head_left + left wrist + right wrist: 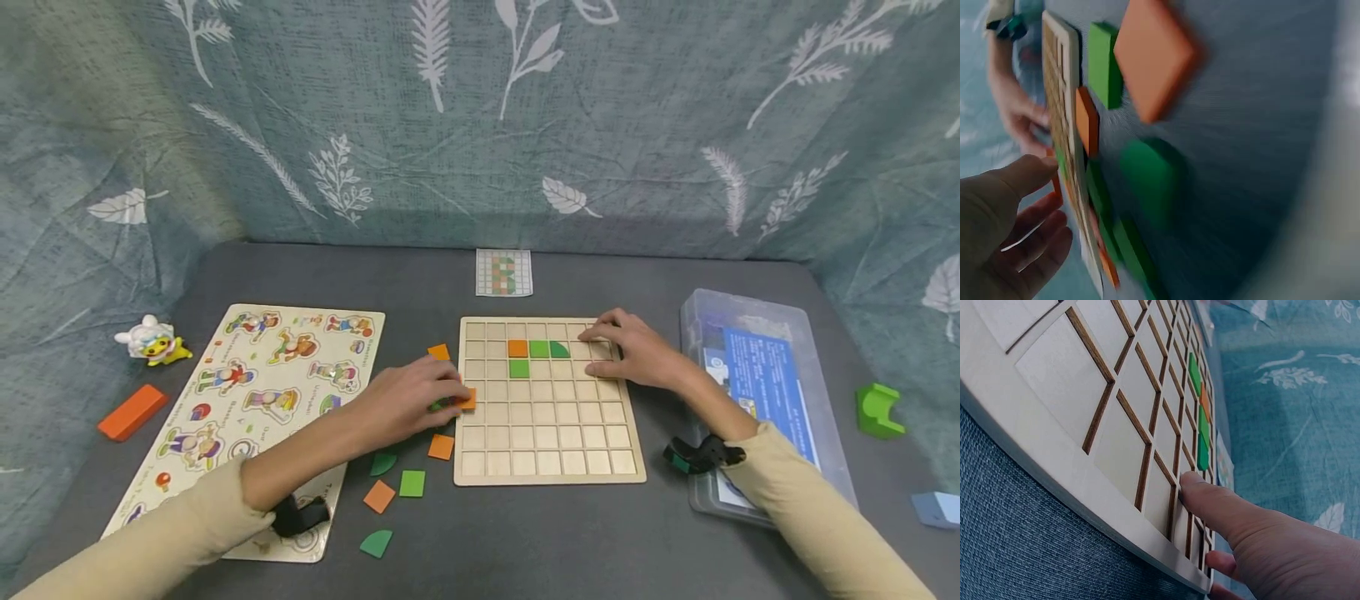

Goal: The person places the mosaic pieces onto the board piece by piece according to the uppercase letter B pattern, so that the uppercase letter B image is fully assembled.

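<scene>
My left hand point(408, 400) pinches an orange square tile point(468, 400) at the left edge of the wooden grid board point(540, 477). In the left wrist view the tile shows as a thin orange edge point(1056, 185) between thumb and fingers. On the board lie an orange square point(517, 348), a light green square point(539, 349), a dark green quarter-circle point(558, 349) and another light green square point(519, 368). My right hand point(637, 350) rests on the board's upper right corner, fingers spread and holding nothing; its thumb point(1194, 482) lies over the cells.
Loose tiles lie left of the board, including an orange square point(441, 447), a light green square point(412, 483) and a dark green quarter-circle point(377, 543). A pattern card point(504, 272) lies behind it. A picture puzzle board point(300, 333) is at left, a plastic case point(817, 375) at right.
</scene>
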A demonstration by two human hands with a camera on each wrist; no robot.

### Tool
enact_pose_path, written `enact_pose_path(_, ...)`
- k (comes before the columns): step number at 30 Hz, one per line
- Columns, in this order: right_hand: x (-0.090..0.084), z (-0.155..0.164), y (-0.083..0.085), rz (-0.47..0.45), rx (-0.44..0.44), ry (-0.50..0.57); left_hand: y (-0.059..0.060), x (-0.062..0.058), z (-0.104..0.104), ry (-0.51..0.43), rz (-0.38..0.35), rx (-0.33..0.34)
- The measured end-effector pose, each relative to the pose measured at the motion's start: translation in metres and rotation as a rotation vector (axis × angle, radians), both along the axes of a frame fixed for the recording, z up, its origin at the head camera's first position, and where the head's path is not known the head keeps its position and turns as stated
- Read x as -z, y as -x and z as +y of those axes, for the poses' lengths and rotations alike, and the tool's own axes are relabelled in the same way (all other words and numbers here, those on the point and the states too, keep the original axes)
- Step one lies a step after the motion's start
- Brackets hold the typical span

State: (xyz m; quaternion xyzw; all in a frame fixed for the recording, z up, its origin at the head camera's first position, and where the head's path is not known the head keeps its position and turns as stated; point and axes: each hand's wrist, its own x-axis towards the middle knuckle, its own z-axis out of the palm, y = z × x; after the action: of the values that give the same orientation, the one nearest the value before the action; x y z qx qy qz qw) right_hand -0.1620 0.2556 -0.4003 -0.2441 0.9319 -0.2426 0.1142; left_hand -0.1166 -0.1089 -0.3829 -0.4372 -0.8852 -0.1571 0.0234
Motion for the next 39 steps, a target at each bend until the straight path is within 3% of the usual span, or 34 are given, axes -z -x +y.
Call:
enact_pose_path(5,0.001,0.001,-0.001,-0.004,0.000,0.003,0.017,0.009,0.043,0.006,0.068,0.110)
enact_pose_path(9,0.001,0.002,0.000,0.002,0.003,-0.003,0.023,0.012,0.059,0.013,0.110,0.141)
enact_pose_path(24,0.000,0.001,-0.001,0.008,0.007,-0.003,0.022,0.012,0.070,0.015,0.092,0.117)
enact_pose_path(28,0.001,0.000,0.000,0.012,0.000,0.005,0.020,0.006,0.062,0.039,-0.029,0.065)
enact_pose_path(31,0.001,-0.001,0.000,0.013,-0.009,0.011,0.024,-0.001,0.043,-0.025,-0.179,-0.010)
enact_pose_path(36,-0.002,-0.001,0.000,0.007,0.002,0.003,0.046,-0.001,-0.004,-0.257,-0.369,-0.128)
enact_pose_path(39,-0.003,-0.001,-0.001,0.004,0.003,-0.006,0.061,0.007,-0.028,-0.295,-0.420,-0.167)
